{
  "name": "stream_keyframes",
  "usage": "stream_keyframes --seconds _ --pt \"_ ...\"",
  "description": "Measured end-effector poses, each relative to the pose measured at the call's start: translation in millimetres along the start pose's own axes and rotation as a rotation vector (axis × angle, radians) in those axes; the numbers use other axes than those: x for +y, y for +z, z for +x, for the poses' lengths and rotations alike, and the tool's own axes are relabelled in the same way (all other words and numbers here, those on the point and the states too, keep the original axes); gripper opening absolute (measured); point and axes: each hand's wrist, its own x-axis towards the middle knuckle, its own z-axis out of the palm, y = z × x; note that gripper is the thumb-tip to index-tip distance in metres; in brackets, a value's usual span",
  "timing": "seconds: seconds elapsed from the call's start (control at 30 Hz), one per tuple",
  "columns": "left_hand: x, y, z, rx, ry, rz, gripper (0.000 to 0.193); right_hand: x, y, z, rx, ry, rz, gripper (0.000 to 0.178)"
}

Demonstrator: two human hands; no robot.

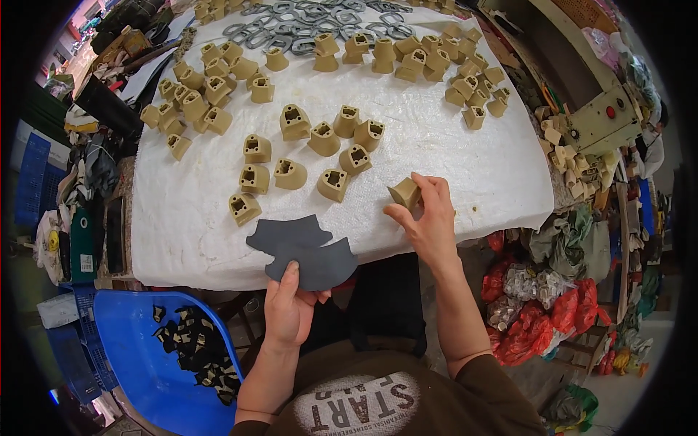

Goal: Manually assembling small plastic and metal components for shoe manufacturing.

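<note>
My left hand [289, 309] pinches a curved dark grey cut piece [320, 267] of thin sheet, thumb on top, just over the table's near edge. A second dark grey piece [291, 234] lies beyond it and partly touches or overlaps it. To the right, my right hand [432, 218] grips a tan flared block [405, 192] between thumb and fingers, tilted, at the table surface. A loose group of similar tan blocks, among them a near one [244, 208], stands left of it, with sockets and holes showing in most of their tops.
More tan blocks [193, 105] crowd the far left and far right of the white-covered table [502, 174]. Grey metal-looking rings [320, 22] pile at the back. A blue tub [116, 341] with dark pieces stands lower left; red bags [527, 334] lie lower right.
</note>
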Motion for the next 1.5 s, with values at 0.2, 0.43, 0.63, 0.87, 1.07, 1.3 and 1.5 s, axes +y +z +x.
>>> stream_keyframes --seconds 0.2,0.43,0.63,0.87,1.07,1.3,1.5 --pt "-0.3 -10.0 -4.0 -0.09 0.043 0.048 0.033 -18.0 -6.1 -16.1 -0.087 -0.096 0.329 0.05" --pt "3.0 2.8 -9.5 -0.058 0.205 0.037 0.039 -66.7 3.5 -52.7 -0.232 -0.388 0.664 0.055" --pt "10.6 12.6 -19.7 -0.193 0.121 -0.07 0.039 -78.5 21.9 -57.8 -0.133 -0.474 0.663 0.058" --pt "10.6 13.0 -23.8 -0.215 0.124 -0.058 0.04 -75.9 23.5 -52.2 -0.115 -0.629 0.568 0.058" --pt "9.6 18.4 -26.6 -0.193 0.129 -0.034 0.042 -73.4 26.8 -52.0 -0.089 -0.627 0.575 0.059" --pt "2.5 16.8 -29.4 -0.14 0.212 0.015 0.042 -72.5 18.1 -47.8 -0.092 -0.641 0.279 0.054" --pt "7.6 9.9 -25.1 -0.202 0.191 0.131 0.046 -66.2 23.4 -43.9 -0.041 -0.615 0.253 0.058"
